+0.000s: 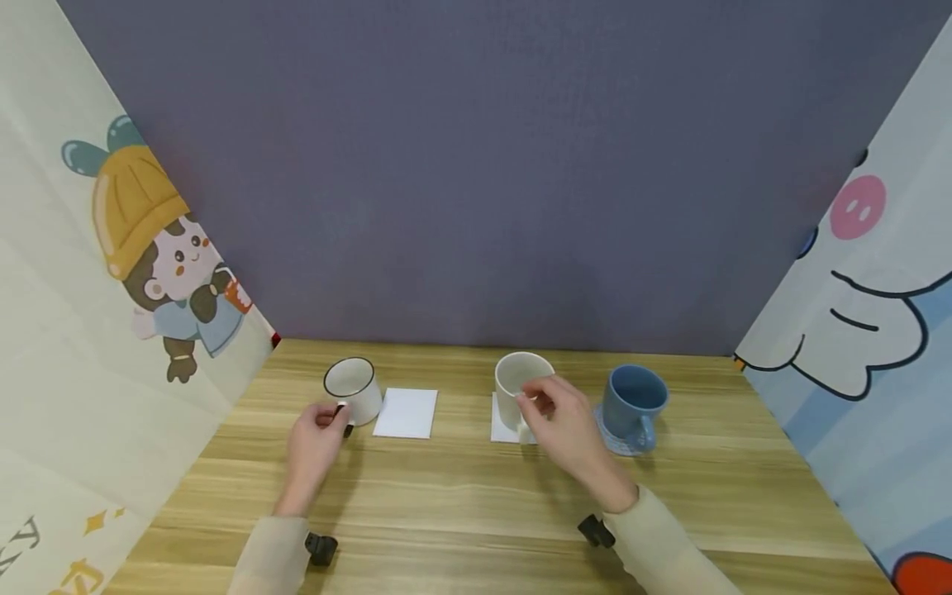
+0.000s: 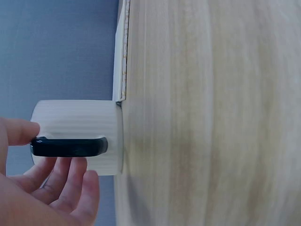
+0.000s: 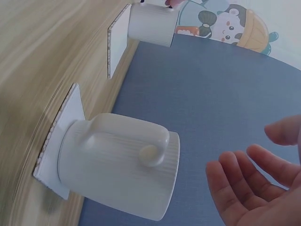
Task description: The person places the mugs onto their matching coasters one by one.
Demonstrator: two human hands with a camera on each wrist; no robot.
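Note:
A white ribbed mug with a dark rim and black handle [image 2: 70, 147] stands upright on the table, left of a bare white square coaster [image 1: 405, 413]. My left hand [image 1: 312, 442] pinches that handle, thumb on one side and fingers on the other. A plain white mug [image 3: 117, 160] sits on a second white square coaster [image 3: 56, 141], its handle facing the near side. Beside its rim, my right hand [image 3: 256, 183] is held with fingers loosely bent, apart from the mug and holding nothing.
To the right, a blue mug [image 1: 632, 401] rests on a round blue coaster [image 1: 621, 446]. Behind the wooden table [image 1: 446, 512] rises a grey-blue panel [image 1: 476, 182]. Sheets printed with cartoons hang on both sides.

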